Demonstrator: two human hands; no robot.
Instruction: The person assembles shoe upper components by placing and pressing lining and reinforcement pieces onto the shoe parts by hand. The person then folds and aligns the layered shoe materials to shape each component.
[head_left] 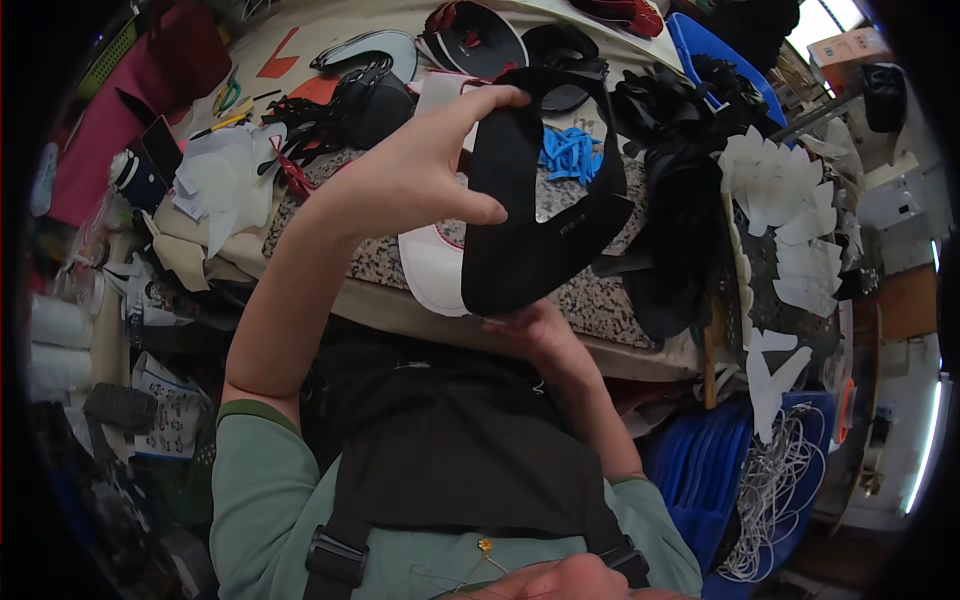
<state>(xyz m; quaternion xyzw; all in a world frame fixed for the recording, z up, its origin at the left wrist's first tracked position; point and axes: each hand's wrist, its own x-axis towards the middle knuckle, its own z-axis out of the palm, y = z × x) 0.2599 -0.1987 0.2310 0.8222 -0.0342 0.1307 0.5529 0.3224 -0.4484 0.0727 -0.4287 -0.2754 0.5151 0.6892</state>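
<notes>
A black shoe upper piece (492,255), curved around a wide opening, is held up over the work surface. My left hand (415,175) grips its left side, the thumb and a fingertip apart on the black face and the other fingers hidden. A white piece with red edging (432,268) shows behind its left edge. My right hand (550,345) is below the piece's lower edge, fingers bent and partly hidden; what they pinch cannot be made out. Through the opening appears a pile of small blue strips (572,155).
Speckled stone slab (600,305) on the table. Black parts (680,200) lie right, black straps (345,110) left, and a blue bin (725,60) stands behind. White cut pieces (785,215) lie on the right. Scissors (228,97) sit far left; white cords (770,490) hang lower right.
</notes>
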